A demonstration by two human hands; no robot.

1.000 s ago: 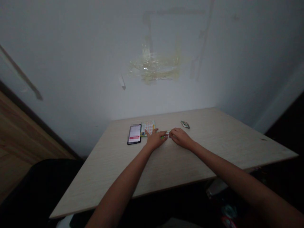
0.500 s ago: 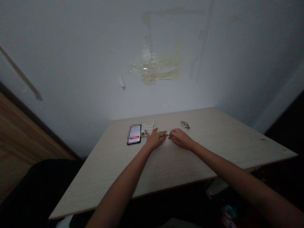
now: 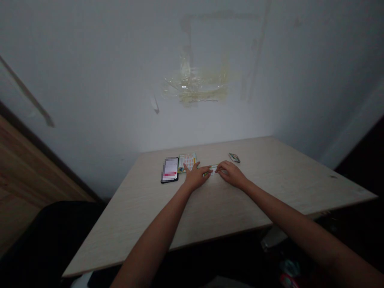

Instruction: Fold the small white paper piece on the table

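Observation:
A small white and green printed paper (image 3: pixel 213 169) lies on the table between my hands, partly covered by fingers. My left hand (image 3: pixel 195 176) is palm down, thumb and forefinger closed on the paper's left end while its other fingers spread outward. The spread fingers reach over the lower right part of a printed card or leaflet (image 3: pixel 187 160). At the paper's right end, my right hand (image 3: pixel 229 173) has its fingertips pinched together on the edge. Exactly how the fingertips grip is too small to make out.
A phone (image 3: pixel 170 169) with a lit screen lies left of the leaflet. Behind my right hand is a small dark, colourful folded piece (image 3: pixel 234 157). The pale wooden table (image 3: pixel 144 208) meets a wall (image 3: pixel 120 80) bearing old tape (image 3: pixel 201 86).
My right hand has shifted slightly to the right, so a little more of the paper shows between the hands. My left hand has stayed nearly still.

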